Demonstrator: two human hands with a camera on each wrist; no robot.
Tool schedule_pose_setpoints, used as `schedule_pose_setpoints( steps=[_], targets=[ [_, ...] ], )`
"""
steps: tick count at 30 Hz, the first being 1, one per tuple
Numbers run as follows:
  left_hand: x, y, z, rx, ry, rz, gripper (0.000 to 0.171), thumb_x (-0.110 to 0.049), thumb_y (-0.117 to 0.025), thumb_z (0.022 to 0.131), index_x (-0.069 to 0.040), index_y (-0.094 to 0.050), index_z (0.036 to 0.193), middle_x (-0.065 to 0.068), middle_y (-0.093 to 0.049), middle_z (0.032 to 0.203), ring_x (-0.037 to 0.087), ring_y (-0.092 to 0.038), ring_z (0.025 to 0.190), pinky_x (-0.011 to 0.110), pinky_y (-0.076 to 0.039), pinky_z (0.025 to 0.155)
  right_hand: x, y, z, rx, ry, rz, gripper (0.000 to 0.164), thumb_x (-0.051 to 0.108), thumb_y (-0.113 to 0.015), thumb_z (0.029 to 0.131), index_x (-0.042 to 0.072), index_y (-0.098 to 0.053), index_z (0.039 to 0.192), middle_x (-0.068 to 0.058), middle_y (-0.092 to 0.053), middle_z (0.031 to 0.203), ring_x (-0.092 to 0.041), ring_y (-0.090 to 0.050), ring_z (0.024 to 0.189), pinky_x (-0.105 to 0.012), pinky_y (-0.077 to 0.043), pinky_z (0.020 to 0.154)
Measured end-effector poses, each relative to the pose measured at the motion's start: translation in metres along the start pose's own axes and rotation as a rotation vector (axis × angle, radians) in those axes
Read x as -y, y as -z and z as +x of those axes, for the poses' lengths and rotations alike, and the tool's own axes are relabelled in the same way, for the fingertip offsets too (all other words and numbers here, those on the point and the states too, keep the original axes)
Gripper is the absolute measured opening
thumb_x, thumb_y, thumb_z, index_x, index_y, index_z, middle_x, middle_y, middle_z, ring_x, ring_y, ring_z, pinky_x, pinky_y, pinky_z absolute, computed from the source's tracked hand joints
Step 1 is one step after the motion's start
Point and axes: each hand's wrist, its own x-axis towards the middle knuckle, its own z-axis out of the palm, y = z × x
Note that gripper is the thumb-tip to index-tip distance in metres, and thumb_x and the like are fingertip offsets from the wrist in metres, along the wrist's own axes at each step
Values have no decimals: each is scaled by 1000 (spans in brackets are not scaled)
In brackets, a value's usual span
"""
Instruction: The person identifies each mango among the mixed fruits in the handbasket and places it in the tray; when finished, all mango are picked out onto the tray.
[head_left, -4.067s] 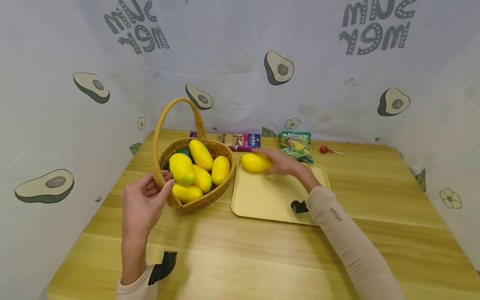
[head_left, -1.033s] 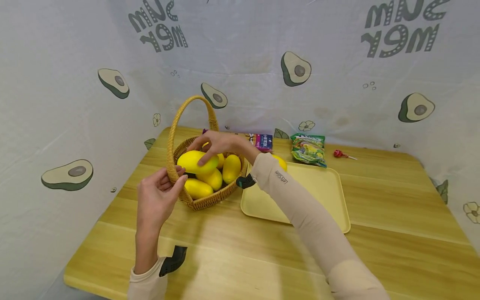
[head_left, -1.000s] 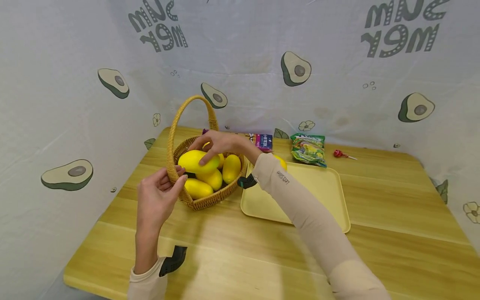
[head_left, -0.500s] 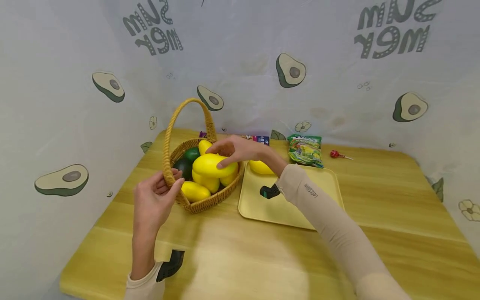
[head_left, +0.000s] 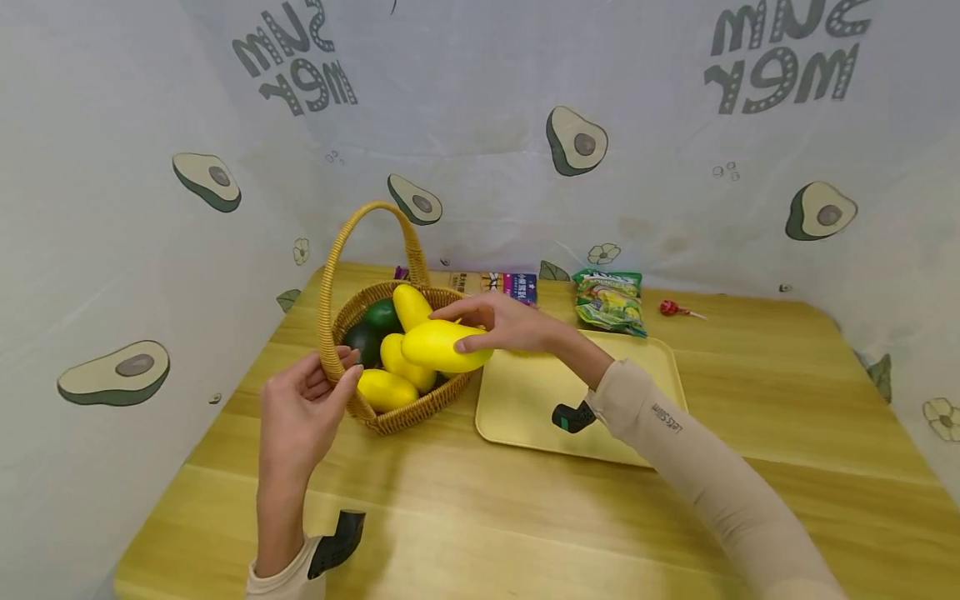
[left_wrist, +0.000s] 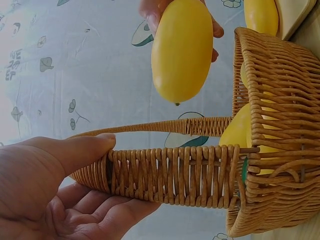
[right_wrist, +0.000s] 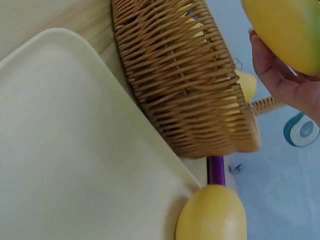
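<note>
My left hand (head_left: 300, 412) holds the near side of the wicker basket's (head_left: 420, 414) arched handle, thumb on one face and fingers on the other, as the left wrist view shows at the handle (left_wrist: 170, 175). With thumb and fingers my right hand (head_left: 513, 325) grips a yellow mango (head_left: 442, 346), raised over the basket's right rim. Inside the basket lie several more yellow mangoes (head_left: 386, 390) and two dark green fruits (head_left: 363, 343). Another mango (right_wrist: 212, 215) rests at the tray's back edge, mostly hidden by my right hand in the head view.
A pale yellow tray (head_left: 525, 417) lies right of the basket. Behind them are a long purple-ended snack packet (head_left: 517, 287), a green candy bag (head_left: 609, 300) and a red lollipop (head_left: 670, 308). A white printed curtain (head_left: 480, 100) backs the wooden table (head_left: 465, 517).
Earlier my right hand placed a mango at the tray's back, then took another from the basket. That one has since risen and moved right, uncovering the dark green fruits. My left hand keeps the handle.
</note>
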Motion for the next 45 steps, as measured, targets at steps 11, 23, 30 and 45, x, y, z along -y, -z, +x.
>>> schedule_pose_setpoints(
  steps=[11,23,30,45],
  targets=[
    [0,0,-2,-7,-3,23,25,-6,-80,98,1,-78,122,18,-80,119,-6,-73,97,11,-58,85,-5,-2,-39,-60,-96,63,58,14,-75,103,-2,-55,154,-17,-56,158,-34,-55,146,-42,-50,118],
    [0,1,-2,-22,-20,13,25,-5,-80,98,2,-78,123,19,-79,118,-6,-73,98,11,-58,85,-15,-1,-78,-156,-148,124,52,13,-75,104,1,-60,152,-19,-62,151,-29,-71,118,-40,-65,96],
    [0,-1,0,-17,-23,25,27,-7,-80,98,1,-78,124,19,-79,120,-3,-74,100,10,-58,84,-20,5,-99,-252,-209,133,48,10,-78,100,-4,-66,144,-23,-64,147,-25,-73,115,-37,-65,95],
    [1,0,0,-21,-38,4,26,-7,-81,98,1,-79,123,17,-80,117,-8,-72,96,10,-58,84,-42,5,-117,-302,-253,117,45,2,-76,100,-8,-65,142,-27,-66,142,-18,-73,114,-28,-62,97]
  ],
)
